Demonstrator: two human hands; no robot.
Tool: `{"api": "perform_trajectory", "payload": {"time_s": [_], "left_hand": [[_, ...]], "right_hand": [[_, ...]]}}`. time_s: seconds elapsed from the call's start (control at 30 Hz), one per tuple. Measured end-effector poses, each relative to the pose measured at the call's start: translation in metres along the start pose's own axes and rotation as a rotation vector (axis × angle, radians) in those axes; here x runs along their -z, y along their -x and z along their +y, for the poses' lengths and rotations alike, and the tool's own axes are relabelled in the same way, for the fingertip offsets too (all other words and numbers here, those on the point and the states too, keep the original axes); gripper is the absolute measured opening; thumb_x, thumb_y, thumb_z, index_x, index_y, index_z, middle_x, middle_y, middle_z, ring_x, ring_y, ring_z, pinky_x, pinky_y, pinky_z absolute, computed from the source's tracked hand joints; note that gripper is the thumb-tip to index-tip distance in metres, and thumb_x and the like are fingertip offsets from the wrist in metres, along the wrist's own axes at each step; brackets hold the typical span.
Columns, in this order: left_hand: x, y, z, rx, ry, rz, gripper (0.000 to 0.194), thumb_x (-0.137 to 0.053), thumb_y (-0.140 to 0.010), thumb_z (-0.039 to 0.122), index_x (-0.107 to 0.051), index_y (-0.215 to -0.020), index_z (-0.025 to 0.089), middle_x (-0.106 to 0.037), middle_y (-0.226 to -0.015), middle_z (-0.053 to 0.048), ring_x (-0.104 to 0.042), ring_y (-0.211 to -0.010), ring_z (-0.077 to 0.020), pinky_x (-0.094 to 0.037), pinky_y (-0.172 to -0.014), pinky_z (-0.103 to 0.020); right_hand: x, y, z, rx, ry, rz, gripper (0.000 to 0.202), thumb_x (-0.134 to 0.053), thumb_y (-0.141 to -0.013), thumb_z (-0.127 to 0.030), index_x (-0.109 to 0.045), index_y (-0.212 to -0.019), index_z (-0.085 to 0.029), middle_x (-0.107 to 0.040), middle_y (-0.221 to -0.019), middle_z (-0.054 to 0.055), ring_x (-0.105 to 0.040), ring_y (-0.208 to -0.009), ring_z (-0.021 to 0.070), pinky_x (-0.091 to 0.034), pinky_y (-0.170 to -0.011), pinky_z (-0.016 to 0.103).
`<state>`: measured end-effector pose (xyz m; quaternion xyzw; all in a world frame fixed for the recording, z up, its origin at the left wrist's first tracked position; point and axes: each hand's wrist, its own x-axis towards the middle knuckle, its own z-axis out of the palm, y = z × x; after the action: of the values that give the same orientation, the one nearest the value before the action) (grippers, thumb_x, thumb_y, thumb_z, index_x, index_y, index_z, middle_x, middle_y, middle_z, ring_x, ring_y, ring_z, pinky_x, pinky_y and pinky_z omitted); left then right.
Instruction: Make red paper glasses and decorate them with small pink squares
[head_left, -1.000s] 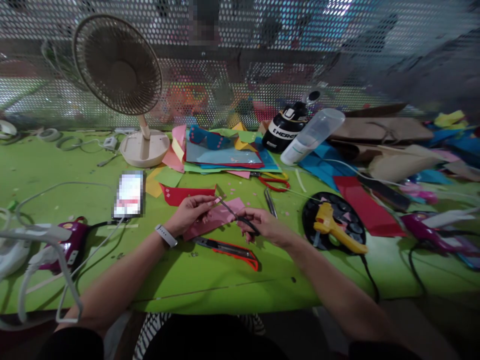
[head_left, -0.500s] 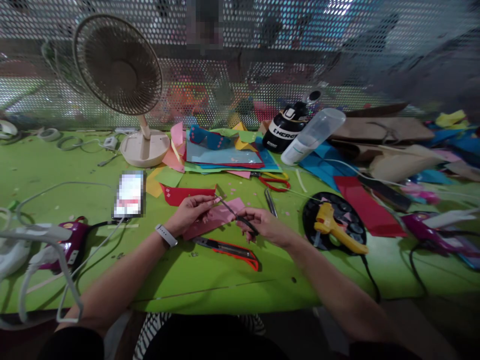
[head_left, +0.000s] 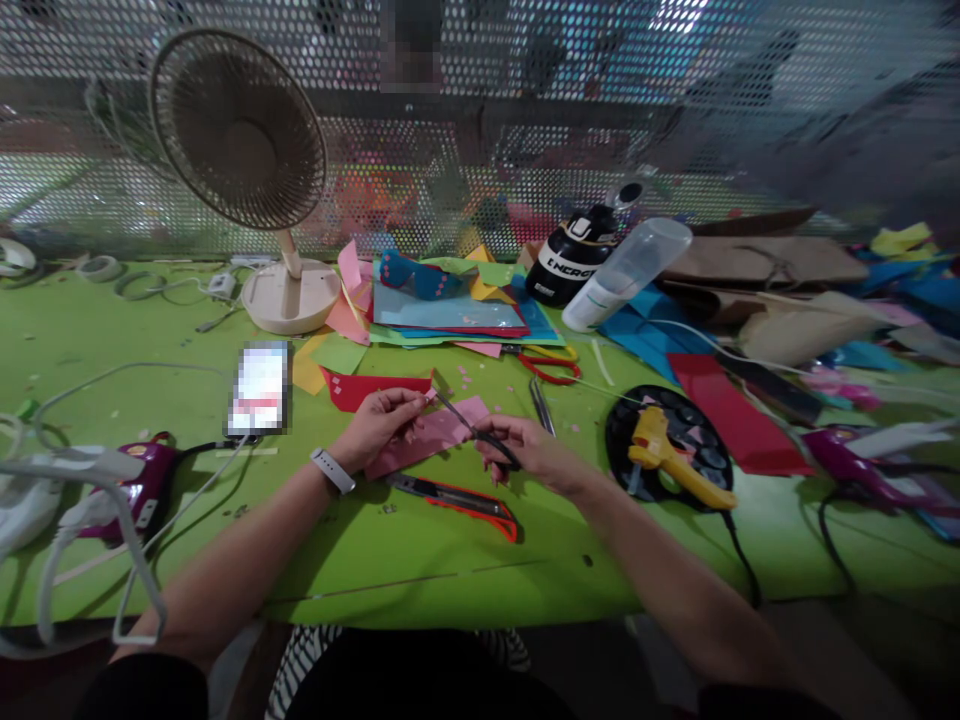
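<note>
My left hand, wearing a pale watch band, is closed in a pinch on a tiny pink paper piece. Dark, slim tweezers are gripped in my right hand, their tips at that piece. Under and between both hands lies a pink paper sheet. Just beyond my left fingers is a folded red paper strip with small pink diamonds at its left end. A utility knife with an orange-edged handle rests in front of the sheet.
A yellow glue gun sits on a black round tray to the right. Orange-handled scissors and a metal tool lie beyond my right hand. A phone, a fan, bottles and paper stacks stand around; cables cross the left.
The tweezer tips and both hands stay almost in place; my right hand has shifted very slightly right. Everything else lies as before.
</note>
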<state>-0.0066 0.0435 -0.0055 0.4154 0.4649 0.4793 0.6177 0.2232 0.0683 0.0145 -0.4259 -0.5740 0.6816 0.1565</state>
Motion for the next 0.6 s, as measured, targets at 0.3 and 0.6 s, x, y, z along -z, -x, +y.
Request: {"api": "perform_trajectory", "payload": {"time_s": [0.3, 0.6], "left_hand": [[0.0011, -0.0009, -0.0019, -0.009, -0.03, -0.029, 0.043, -0.074, -0.073, 0.048, -0.069, -0.093, 0.01, -0.059, -0.057, 0.002, -0.047, -0.043, -0.0045, -0.034, -0.044, -0.018], [0.0036, -0.0022, -0.0051, 0.004, -0.055, -0.041, 0.041, -0.073, -0.074, 0.049, -0.069, -0.089, 0.011, -0.06, -0.058, 0.002, -0.048, -0.044, -0.0052, -0.036, -0.045, -0.018]], "right_hand": [[-0.0011, -0.0001, 0.0001, 0.006, 0.019, -0.04, 0.06, -0.078, -0.061, -0.058, -0.061, -0.097, -0.014, -0.06, -0.064, -0.004, -0.058, -0.051, 0.0078, -0.049, -0.05, 0.022], [-0.0033, -0.0022, 0.0019, 0.015, 0.038, -0.033, 0.059, -0.079, -0.059, -0.058, -0.06, -0.094, -0.015, -0.06, -0.063, -0.005, -0.057, -0.048, 0.0073, -0.047, -0.048, 0.021]]}}
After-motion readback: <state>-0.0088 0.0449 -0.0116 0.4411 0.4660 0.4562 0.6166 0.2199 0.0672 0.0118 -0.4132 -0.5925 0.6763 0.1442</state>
